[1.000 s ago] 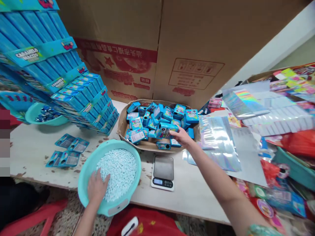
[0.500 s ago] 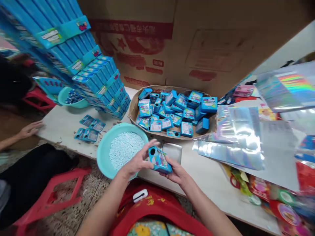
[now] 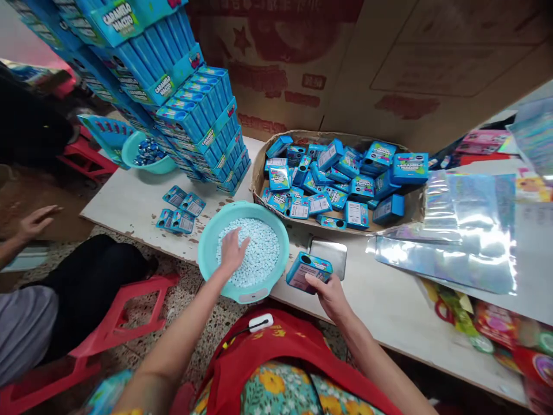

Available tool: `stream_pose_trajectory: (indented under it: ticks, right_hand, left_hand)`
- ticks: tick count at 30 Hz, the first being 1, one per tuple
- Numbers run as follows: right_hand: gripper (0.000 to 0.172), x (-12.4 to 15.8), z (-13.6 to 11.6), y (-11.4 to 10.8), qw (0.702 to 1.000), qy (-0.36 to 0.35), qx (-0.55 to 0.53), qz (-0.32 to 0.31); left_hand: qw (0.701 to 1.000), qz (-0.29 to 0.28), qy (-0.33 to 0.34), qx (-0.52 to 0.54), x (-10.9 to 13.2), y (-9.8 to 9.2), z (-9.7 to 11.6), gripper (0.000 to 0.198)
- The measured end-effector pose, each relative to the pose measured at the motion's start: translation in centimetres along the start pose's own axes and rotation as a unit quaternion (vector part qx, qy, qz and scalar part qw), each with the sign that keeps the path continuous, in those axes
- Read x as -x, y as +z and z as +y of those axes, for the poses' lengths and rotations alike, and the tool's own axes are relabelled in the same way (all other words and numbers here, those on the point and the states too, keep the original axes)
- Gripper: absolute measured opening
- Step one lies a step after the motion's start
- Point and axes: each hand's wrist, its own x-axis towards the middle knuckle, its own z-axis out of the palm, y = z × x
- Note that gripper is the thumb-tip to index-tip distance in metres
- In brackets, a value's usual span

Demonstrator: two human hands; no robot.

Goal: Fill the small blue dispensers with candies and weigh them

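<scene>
My left hand (image 3: 234, 253) is over the turquoise basin (image 3: 208, 262), its fingers apart and touching the small pale-blue candies (image 3: 261, 253) in it. The fingertips are partly sunk among them. In my right hand (image 3: 330, 293) is a small blue candy box (image 3: 309, 271), gripped at its right side with the thumb across its printed face. A dark round spot shows on the box's top end. Just behind this box a shallow metal tray (image 3: 334, 253) lies on the table.
Behind stands a cut-down carton (image 3: 259, 173) filled with similar blue boxes. Stacked display boxes (image 3: 194, 127) rise at the left, near several flat blue packets (image 3: 184, 222). Shiny film sheets (image 3: 449, 259) lie at right. Another person's hand (image 3: 37, 222) is at far left.
My left hand has left the blue box and moved left into the basin of candies. My right hand keeps the box, now turned with another face showing. The view has shifted.
</scene>
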Motion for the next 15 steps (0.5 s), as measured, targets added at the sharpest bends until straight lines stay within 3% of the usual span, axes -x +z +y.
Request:
stream_pose_trajectory:
  ticks: [2,4,8,11,15]
  right_hand:
    - [0.037,0.8,1.4,0.7,0.999,0.035,-0.027,-0.028]
    - [0.035,1.5,3.1,2.1,0.994,0.069,-0.044,-0.069]
    - [0.035,1.9,6.3,5.3,0.987,0.088,-0.088,-0.104]
    - [0.038,2.1,7.3,6.6,0.986,0.08,-0.118,-0.08]
    - [0.037,2.5,5.6,7.3,0.991,0.061,-0.097,-0.066]
  left_hand:
    - [0.991,-0.026,-0.032,-0.129,-1.9,-0.7,-3.7,0.056]
    - [0.976,-0.063,-0.047,-0.203,-2.1,-0.1,-5.7,0.06]
    - [0.964,-0.121,-0.058,-0.232,1.1,3.1,-5.0,0.072]
    - [0.971,-0.151,-0.042,-0.181,3.1,4.9,-3.6,0.065]
    - [0.982,-0.153,-0.083,0.07,2.7,5.0,-3.6,0.043]
